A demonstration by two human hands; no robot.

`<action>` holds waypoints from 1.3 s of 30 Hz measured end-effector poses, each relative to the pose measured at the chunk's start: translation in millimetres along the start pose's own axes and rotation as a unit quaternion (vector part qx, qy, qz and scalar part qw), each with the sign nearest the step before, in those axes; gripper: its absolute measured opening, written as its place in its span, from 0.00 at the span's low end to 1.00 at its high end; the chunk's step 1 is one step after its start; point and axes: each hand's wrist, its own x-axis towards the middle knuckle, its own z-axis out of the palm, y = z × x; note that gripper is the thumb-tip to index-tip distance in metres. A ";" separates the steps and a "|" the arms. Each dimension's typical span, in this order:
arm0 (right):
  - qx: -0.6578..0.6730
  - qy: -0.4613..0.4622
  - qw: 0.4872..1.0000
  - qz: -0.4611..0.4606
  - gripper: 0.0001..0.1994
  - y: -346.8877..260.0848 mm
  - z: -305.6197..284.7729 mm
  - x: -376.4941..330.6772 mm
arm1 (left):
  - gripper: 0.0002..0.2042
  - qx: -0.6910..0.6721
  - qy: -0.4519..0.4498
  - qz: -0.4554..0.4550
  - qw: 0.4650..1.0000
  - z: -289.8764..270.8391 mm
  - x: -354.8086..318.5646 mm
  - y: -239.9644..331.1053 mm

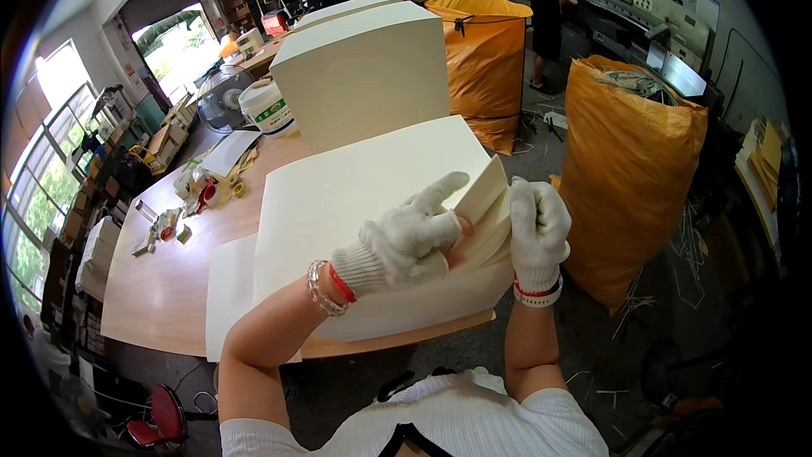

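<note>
A thick stack of cream-white paper sheets (364,161) lies on the table in front of me. My right hand (540,224), in a white knit glove, is closed at the stack's right corner, gripping the lifted sheets (484,190), which bend upward. My left hand (406,237), gloved with bare fingertips showing, is over the stack's right part. One of its fingers stretches out toward the raised corner, and the others are against the fanned sheet edges, slightly blurred. Nothing is visibly gripped in the left hand.
Taller paper stacks (364,76) stand behind. A white tub (267,107), a fan (225,100) and tape rolls (208,195) are on the left. Orange sacks (630,178) stand at right, strips on the floor. A person (548,21) stands by a machine; another is at the back.
</note>
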 end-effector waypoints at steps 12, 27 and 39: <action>0.007 -0.009 1.000 -0.029 0.06 0.4 -1.5 0.5 | 0.13 -0.004 0.062 0.057 0.996 4.3 -1.3 -1.9; 0.023 0.007 1.000 0.001 0.08 -0.3 0.2 -1.7 | 0.14 0.009 0.026 0.016 0.999 0.0 -1.7 -0.4; 0.022 0.014 0.999 0.030 0.07 -1.5 0.0 -2.7 | 0.13 -0.038 -0.019 0.001 0.999 -4.1 3.1 3.1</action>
